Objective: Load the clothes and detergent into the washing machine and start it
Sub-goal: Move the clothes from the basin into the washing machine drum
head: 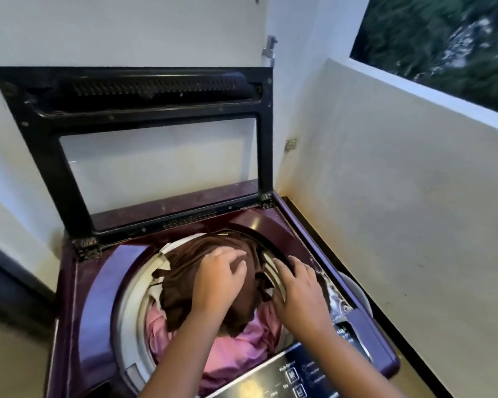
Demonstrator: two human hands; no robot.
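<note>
A purple top-loading washing machine point(98, 297) stands with its glass lid point(156, 156) raised against the wall. A brown garment point(184, 271) lies heaped at the drum's mouth, over a pink garment point(236, 351) lower in the drum. My left hand point(219, 277) presses flat on the brown garment with its fingers spread. My right hand point(296, 285) rests on the same garment's right side, at the drum's white rim point(133, 300), fingers relaxed. The detergent is not in view.
The machine's control panel point(293, 377) runs along the front edge under my right forearm. A low cream wall point(400, 211) stands close on the right with a window point(443, 41) above it. A tap fitting point(269, 48) sticks out of the back wall.
</note>
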